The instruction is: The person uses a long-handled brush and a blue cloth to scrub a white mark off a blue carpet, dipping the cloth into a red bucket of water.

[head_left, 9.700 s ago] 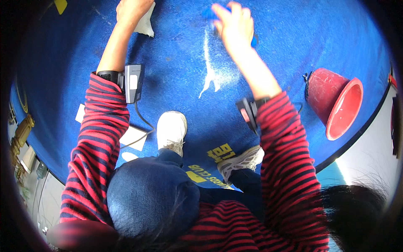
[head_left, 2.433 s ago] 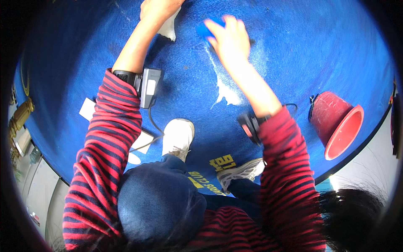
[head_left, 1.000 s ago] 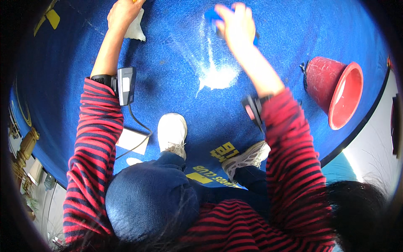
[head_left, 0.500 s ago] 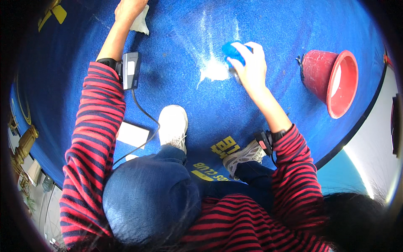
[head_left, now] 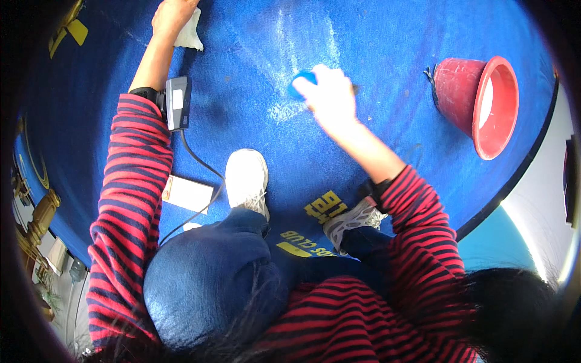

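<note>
My right hand, overexposed and slightly blurred, is closed around a rounded blue scrubber and presses it to the blue carpet. Beside it lies a whitish smeared patch, with pale streaks reaching away toward the far side. At the far left, my left hand is closed on a white cloth; its fingertips are partly hidden by the picture's top edge. Both forearms wear dark wristbands, and the left one carries a small grey device with a cable.
To the right, a red bucket lies on its side, its mouth turned right. A white flat box rests near my left shoe. My right shoe stands by yellow printed lettering. A dark carpet edge curves along the right.
My right hand has moved left with the blue scrubber, onto the white patch. That patch, bright and solid before, looks thinner and smeared. My left hand sits slightly further left in the picture.
</note>
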Demonstrator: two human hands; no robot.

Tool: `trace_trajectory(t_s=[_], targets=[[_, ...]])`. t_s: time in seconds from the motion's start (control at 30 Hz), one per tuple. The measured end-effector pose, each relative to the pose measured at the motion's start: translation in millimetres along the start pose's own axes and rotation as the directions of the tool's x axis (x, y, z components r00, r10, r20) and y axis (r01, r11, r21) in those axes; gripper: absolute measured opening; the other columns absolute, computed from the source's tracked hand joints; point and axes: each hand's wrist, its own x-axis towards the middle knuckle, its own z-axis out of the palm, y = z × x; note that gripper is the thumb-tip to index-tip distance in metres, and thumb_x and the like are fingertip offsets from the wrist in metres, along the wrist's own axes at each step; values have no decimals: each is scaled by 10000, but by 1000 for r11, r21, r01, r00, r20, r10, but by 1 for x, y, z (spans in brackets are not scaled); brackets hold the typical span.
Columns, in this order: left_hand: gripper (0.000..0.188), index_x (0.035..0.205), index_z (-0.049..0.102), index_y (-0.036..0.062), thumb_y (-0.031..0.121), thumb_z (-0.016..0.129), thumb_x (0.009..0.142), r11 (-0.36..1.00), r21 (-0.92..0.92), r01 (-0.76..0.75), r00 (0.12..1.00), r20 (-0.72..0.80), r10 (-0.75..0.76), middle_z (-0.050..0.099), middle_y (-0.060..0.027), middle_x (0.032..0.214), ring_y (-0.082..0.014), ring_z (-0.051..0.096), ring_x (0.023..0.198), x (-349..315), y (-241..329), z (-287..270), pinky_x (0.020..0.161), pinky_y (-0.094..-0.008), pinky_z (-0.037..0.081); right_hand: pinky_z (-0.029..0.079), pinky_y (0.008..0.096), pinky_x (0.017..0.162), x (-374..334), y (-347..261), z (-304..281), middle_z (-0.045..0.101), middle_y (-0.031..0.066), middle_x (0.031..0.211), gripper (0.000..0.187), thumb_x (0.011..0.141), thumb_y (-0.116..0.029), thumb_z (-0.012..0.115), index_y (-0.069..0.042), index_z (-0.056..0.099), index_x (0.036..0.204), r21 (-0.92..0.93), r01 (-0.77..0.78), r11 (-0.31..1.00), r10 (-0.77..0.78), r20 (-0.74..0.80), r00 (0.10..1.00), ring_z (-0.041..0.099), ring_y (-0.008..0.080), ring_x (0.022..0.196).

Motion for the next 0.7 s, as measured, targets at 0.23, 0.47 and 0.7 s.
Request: trace_trajectory(t_s=[0.23,0.47,0.7], targets=[[488,996,564,82,506,535,757,994,109,9,1000,-15,-8,616,-172,914,-328,587,891,13,-17,11,767,-407,449,461,385,675,3,22,-43,590,152,832,269,667,-245,659,-86,621,881,103,-51,993,77,-265,961,568,307,747],[685,1119,546,134,688,444,730,969,247,-1,999,39,-9,616,-172,981,-336,583,948,40,-51,29,801,-432,448,464,386,661,-14,3,-2,575,189,718,346,728,-340,592,-11,576,833,379,-403,833,355,194,915,588,286,714],[699,1121,543,136,702,431,726,961,275,16,999,39,-27,611,-176,996,-333,570,979,40,-48,29,812,-438,439,449,404,707,18,61,-36,502,139,962,313,675,-272,664,-211,579,970,-259,-37,965,-92,-465,880,489,314,839]])
